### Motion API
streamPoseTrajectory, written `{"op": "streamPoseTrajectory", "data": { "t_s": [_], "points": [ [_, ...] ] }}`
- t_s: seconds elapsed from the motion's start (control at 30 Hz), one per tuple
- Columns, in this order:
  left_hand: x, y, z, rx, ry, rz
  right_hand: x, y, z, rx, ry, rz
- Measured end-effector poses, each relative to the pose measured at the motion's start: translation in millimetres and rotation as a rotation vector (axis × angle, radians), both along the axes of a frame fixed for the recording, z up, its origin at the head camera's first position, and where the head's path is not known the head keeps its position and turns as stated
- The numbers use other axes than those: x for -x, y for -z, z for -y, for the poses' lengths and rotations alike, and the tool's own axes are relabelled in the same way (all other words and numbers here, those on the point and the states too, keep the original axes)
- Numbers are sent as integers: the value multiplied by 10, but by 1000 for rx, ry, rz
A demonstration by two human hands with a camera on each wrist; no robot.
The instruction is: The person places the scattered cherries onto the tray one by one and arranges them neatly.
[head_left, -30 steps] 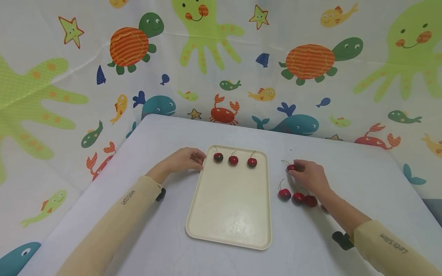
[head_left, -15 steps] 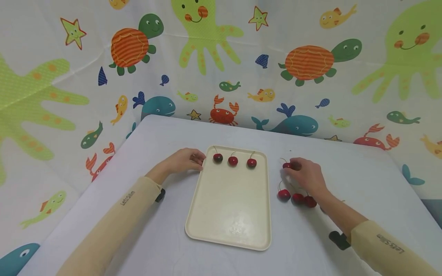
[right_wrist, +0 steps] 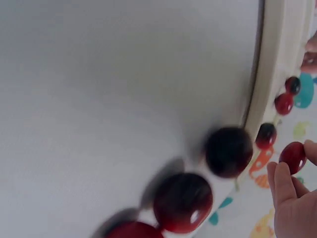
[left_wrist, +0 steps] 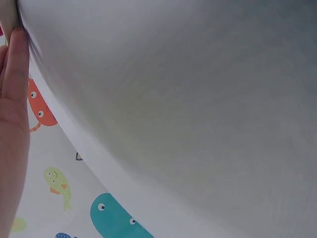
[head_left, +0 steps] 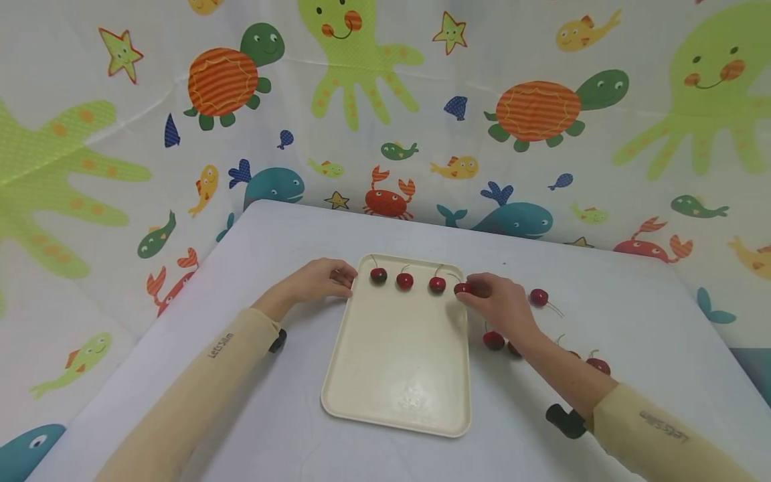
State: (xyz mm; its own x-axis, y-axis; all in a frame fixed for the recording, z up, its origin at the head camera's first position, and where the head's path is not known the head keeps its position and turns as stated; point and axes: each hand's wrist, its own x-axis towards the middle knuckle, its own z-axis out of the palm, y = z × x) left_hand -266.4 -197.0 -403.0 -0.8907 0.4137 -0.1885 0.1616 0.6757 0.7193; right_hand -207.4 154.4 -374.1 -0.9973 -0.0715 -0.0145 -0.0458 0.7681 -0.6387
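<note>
Between thumb and fingers, my right hand [head_left: 500,304] pinches a red cherry [head_left: 462,288] with a stem, above the upper right corner of a cream tray [head_left: 397,355]. The right wrist view also has this held cherry [right_wrist: 293,157] at the fingertips. Three stemmed cherries stand in a row near the tray's far edge: a left one [head_left: 377,275], a middle one [head_left: 405,281] and a right one [head_left: 437,285]. My left hand [head_left: 319,278] touches the tray's left rim with its fingers. In the left wrist view, one finger [left_wrist: 17,69] lies straight against the rim.
Several loose cherries lie on the white table right of the tray, among them a far cherry [head_left: 539,297], a near cherry [head_left: 493,340] and a cherry beside the forearm [head_left: 598,366]. The right forearm partly covers others. A sea-animal curtain [head_left: 385,100] hangs behind the table.
My right hand has carried the cherry leftward from the table to over the tray's right edge. Another cherry, previously behind the hand, now shows. The left hand has stayed at the rim.
</note>
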Motion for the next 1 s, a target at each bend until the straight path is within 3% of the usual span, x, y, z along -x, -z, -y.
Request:
{"op": "streamPoseTrajectory", "data": {
  "t_s": [0.2,0.53,0.77,1.0],
  "points": [
    [-14,-7,7,3,-12,4,-27,17,322,60,-56,41],
    [-18,-3,15,10,-17,4,-90,64,861,84,-155,-7],
    [-11,4,9,1,-6,2,-65,194,1086,79,-201,14],
    [-12,1,18,-2,-2,3,-49,208,1211,71,-219,20]
  ]
}}
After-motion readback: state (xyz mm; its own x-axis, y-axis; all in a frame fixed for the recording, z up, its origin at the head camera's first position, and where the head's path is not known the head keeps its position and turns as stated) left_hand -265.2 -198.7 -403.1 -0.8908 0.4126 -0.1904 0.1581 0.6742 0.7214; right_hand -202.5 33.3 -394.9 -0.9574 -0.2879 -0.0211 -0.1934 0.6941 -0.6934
